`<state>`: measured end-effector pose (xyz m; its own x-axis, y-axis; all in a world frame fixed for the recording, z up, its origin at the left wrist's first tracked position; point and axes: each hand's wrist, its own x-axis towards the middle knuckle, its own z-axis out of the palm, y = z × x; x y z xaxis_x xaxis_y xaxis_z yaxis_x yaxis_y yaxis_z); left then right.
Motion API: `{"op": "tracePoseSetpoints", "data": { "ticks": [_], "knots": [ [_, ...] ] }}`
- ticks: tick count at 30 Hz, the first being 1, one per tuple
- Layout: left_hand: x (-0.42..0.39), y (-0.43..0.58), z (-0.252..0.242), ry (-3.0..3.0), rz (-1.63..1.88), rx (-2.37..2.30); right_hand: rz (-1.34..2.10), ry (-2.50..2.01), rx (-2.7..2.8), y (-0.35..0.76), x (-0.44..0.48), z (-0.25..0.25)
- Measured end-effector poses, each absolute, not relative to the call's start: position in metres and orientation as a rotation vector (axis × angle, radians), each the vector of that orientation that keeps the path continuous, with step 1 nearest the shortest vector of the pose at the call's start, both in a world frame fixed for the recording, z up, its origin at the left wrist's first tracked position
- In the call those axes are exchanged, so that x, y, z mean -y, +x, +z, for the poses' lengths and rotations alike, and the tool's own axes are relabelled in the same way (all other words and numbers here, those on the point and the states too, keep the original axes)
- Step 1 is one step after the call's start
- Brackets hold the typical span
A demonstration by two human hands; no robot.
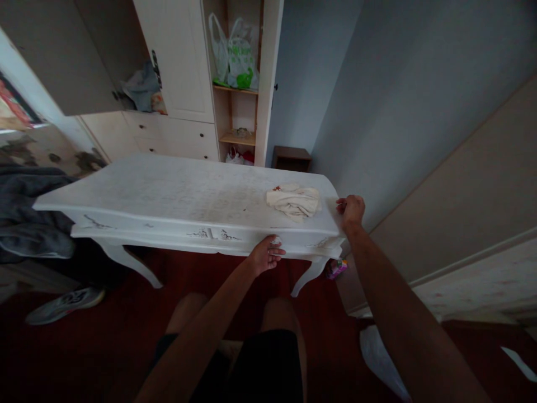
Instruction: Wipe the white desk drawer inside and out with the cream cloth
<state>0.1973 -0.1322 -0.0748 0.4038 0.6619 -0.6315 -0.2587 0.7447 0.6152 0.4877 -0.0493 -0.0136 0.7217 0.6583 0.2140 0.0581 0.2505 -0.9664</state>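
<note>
A white table (197, 187) with carved drawer fronts and curved legs stands in front of me. My left hand (266, 254) is at its front, thumb and fingers closed around a white drawer knob (276, 240). The drawer looks pushed in. At the table's right end, my right hand (353, 210) has curled fingers with their tips on the edge of the top. A crumpled cream cloth (293, 201) with a small red mark lies on the tabletop between my hands, touched by neither.
Behind the table is a white wardrobe (180, 67) with open doors and plastic bags (239, 59) on a shelf. Grey clothing (31, 212) and a sneaker (67, 305) are at left. A purple packet (337, 268) sits by the right leg, near the wall.
</note>
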Motion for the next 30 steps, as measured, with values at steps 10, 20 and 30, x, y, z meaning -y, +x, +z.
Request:
{"op": "tracePoseSetpoints", "data": {
  "ticks": [10, 20, 30],
  "knots": [
    [0.153, 0.200, -0.077, 0.448, 0.633, -0.998, 0.428, -1.278, 0.671, 0.490, 0.048, -0.015],
    [0.199, 0.204, -0.073, 0.489, 0.600, -0.996, 0.460, -1.298, 0.696, 0.500, 0.043, -0.023],
    [0.264, 0.211, -0.081, 0.509, 0.646, -1.029, 0.461, -1.337, 0.639, 0.493, 0.048, -0.013]
  ]
}}
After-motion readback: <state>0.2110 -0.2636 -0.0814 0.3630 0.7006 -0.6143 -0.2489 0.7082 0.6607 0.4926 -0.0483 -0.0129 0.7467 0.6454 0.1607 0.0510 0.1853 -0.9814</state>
